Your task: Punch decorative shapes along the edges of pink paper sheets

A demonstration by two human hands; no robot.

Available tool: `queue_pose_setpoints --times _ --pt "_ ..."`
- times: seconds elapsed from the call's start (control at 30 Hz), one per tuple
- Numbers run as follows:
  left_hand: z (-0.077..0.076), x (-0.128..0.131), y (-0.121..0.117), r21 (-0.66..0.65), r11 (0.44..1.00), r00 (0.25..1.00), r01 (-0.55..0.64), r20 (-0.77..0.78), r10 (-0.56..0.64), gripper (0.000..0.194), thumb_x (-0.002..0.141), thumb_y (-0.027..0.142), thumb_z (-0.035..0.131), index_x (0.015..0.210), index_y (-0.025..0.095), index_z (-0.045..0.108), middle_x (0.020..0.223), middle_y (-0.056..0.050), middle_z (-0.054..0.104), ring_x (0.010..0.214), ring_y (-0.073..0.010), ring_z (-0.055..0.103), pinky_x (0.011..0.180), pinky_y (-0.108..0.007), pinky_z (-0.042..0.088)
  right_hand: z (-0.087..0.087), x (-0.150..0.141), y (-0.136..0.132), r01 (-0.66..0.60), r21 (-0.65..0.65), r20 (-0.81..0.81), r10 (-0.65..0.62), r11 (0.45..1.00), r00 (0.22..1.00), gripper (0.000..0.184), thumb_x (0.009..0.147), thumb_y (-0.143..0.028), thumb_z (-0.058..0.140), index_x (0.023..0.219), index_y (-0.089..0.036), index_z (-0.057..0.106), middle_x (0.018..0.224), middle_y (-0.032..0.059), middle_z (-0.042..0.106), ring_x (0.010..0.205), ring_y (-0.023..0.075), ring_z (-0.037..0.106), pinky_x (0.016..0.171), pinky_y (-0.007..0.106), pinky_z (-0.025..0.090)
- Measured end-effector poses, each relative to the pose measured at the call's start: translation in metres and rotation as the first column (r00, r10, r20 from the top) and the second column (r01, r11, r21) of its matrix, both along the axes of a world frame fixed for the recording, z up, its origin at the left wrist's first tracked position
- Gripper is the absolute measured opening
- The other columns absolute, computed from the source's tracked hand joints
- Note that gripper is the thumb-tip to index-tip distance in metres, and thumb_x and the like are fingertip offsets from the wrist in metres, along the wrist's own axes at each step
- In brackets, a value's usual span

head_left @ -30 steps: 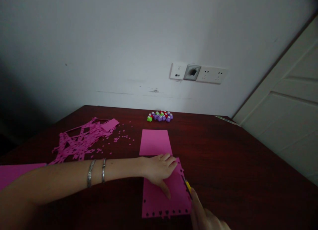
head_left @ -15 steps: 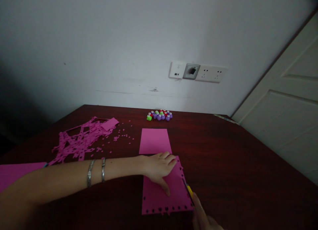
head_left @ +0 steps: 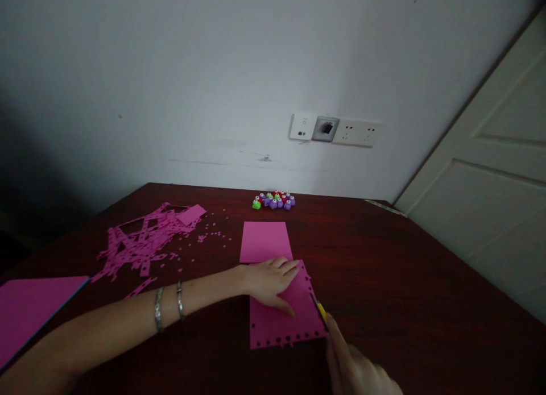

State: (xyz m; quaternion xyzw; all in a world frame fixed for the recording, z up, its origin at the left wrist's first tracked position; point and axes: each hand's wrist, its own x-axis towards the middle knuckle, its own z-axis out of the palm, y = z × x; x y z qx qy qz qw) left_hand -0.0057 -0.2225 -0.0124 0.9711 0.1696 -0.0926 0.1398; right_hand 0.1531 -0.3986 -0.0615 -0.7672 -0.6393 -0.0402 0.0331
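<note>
My left hand lies flat with fingers spread on a pink sheet of paper, pressing on its upper part. Dark holes, some heart-shaped, line the sheet's bottom and right edges. At the lower right, my right hand is closed around what looks like a yellow utility knife with a thin dark edge. Its tip rests along the sheet's right edge, and most of the handle is hidden in the hand. Just beyond lies a second, plain pink sheet, partly touching or under the first.
Pink paper offcuts and tiny punched bits lie at the left. A larger pink sheet with a blue edge sits at the near left. Several colourful small punches stand near the wall, which carries sockets.
The view has shifted slightly, showing more of the pink sheet at the left. My left hand's fingers and thumb are spread wider. The knife remains at the sheet's right edge.
</note>
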Motion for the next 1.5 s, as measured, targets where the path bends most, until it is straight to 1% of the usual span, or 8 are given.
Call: queue_pose_setpoints --times 0.1,0.23,0.33,0.47,0.57,0.87,1.13,1.5 --pt "-0.001 0.000 0.006 -0.002 1.000 1.000 -0.014 -0.010 0.014 0.088 0.079 0.061 0.038 0.142 0.008 0.006 0.148 -0.014 0.002 0.134 -0.0314 0.013 0.106 -0.042 0.019 0.000 0.006 0.008 -0.062 -0.023 -0.020 0.061 0.998 0.998 0.044 0.085 -0.014 0.036 0.126 -0.022 0.050 0.071 0.0026 0.070 0.047 0.0177 0.065 0.036 0.024 0.048" --pt "-0.002 0.001 0.016 -0.014 1.000 0.999 -0.015 -0.031 0.015 0.087 0.080 0.061 0.037 0.141 0.006 0.008 0.147 -0.016 0.002 0.135 -0.0306 0.008 0.107 -0.042 0.019 0.003 0.003 0.017 -0.045 0.031 0.028 0.044 0.999 0.999 0.044 0.082 -0.011 0.039 0.124 -0.020 0.051 0.070 0.0037 0.070 0.047 0.0157 0.064 0.037 0.020 0.046" --pt "-0.002 0.000 0.024 -0.014 1.000 1.000 0.012 -0.013 -0.012 0.084 0.082 0.058 0.035 0.140 0.003 0.011 0.147 -0.018 0.006 0.135 -0.0284 0.005 0.108 -0.040 0.017 0.007 -0.002 0.024 -0.016 0.059 0.063 0.013 0.998 0.998 0.044 0.081 -0.011 0.044 0.123 -0.020 0.052 0.065 0.0027 0.068 0.047 0.0168 0.064 0.037 0.020 0.045" --pt "-0.002 0.000 0.028 -0.003 0.999 0.999 0.053 0.011 -0.053 0.074 0.086 0.052 0.033 0.140 0.005 0.013 0.147 -0.014 0.010 0.136 -0.0220 0.004 0.110 -0.035 0.014 0.011 -0.003 0.029 -0.039 0.073 0.061 0.034 0.997 0.998 0.043 0.081 -0.011 0.045 0.123 -0.019 0.051 0.064 0.0025 0.068 0.048 0.0167 0.064 0.039 0.021 0.046" --pt "-0.006 0.001 0.025 -0.006 0.997 0.996 0.079 0.042 -0.079 0.069 0.089 0.047 0.030 0.141 0.005 0.011 0.148 -0.013 0.010 0.136 -0.0202 0.004 0.110 -0.033 0.013 0.011 -0.003 0.029 -0.034 0.081 0.059 0.029 0.996 0.998 0.043 0.081 -0.010 0.045 0.123 -0.019 0.051 0.064 0.0027 0.068 0.048 0.0165 0.064 0.040 0.021 0.045" --pt "-0.021 0.005 0.021 0.008 0.998 0.985 0.068 0.157 -0.069 0.082 0.083 0.063 0.030 0.142 0.011 0.009 0.148 -0.011 0.008 0.136 -0.0255 0.001 0.110 -0.039 0.011 0.023 -0.007 0.032 0.018 0.001 0.026 -0.018 1.000 0.999 0.041 0.084 -0.014 0.041 0.124 -0.020 0.051 0.064 0.0042 0.068 0.052 0.0205 0.065 0.043 0.028 0.048" --pt "-0.022 0.006 0.024 -0.007 0.998 0.988 0.063 0.142 -0.061 0.080 0.082 0.063 0.030 0.142 0.014 0.009 0.149 -0.010 0.006 0.136 -0.0259 0.000 0.110 -0.041 0.010 0.033 -0.014 0.035 0.036 -0.038 0.073 -0.033 0.999 0.997 0.040 0.085 -0.014 0.042 0.123 -0.018 0.051 0.063 0.0054 0.066 0.051 0.0217 0.065 0.044 0.029 0.048" --pt "-0.019 0.006 0.022 -0.027 0.998 0.991 0.059 0.122 -0.056 0.081 0.082 0.065 0.028 0.142 0.014 0.007 0.149 -0.010 0.004 0.136 -0.0261 -0.002 0.110 -0.043 0.010 0.040 -0.018 0.021 0.005 -0.072 0.122 0.004 0.997 0.993 0.042 0.082 -0.008 0.041 0.123 -0.014 0.052 0.060 0.0057 0.066 0.051 0.0201 0.065 0.043 0.025 0.048"
